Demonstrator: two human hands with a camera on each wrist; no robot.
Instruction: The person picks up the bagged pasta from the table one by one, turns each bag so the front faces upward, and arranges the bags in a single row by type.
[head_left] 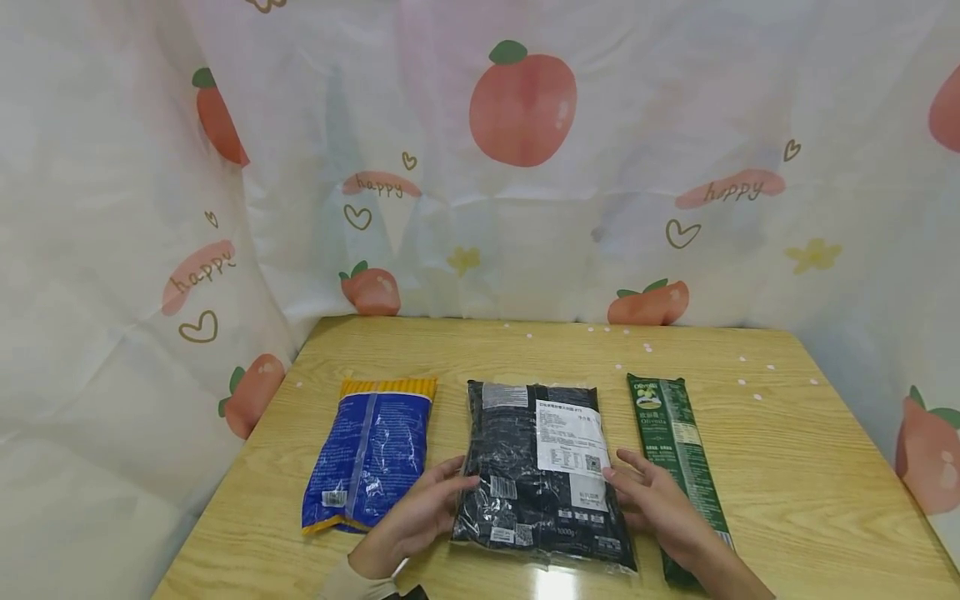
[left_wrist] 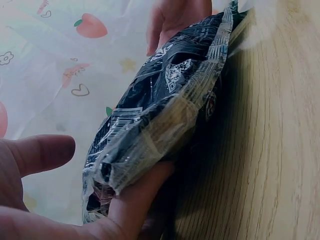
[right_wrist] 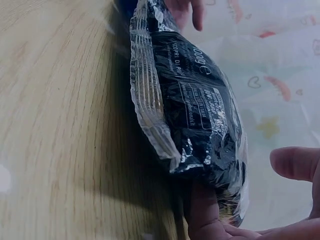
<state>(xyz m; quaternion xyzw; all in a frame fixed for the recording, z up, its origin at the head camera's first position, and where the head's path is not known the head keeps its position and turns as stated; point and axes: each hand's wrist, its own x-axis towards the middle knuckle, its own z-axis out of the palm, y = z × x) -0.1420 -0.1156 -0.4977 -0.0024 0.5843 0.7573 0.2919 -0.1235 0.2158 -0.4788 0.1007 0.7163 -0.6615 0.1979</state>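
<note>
A black plastic package point(head_left: 517, 500) with a white label lies on the wooden table between both hands. At its left side is my left hand point(head_left: 423, 512), thumb raised above the edge and fingers against the side; in the left wrist view a finger point(left_wrist: 142, 197) reaches under the package point(left_wrist: 155, 100). My right hand point(head_left: 663, 508) is at the right side, its thumb near the label; the right wrist view has a finger point(right_wrist: 204, 212) beneath the package point(right_wrist: 195, 100) and the thumb point(right_wrist: 295, 162) apart from it. Neither thumb clearly presses down.
To the left lies a blue and yellow package point(head_left: 375, 450). A long green package point(head_left: 675, 433) lies to the right, partly behind my right hand. Small white specks dot the back of the table point(head_left: 465, 346). A fruit-patterned curtain point(head_left: 525, 225) hangs behind and at the sides.
</note>
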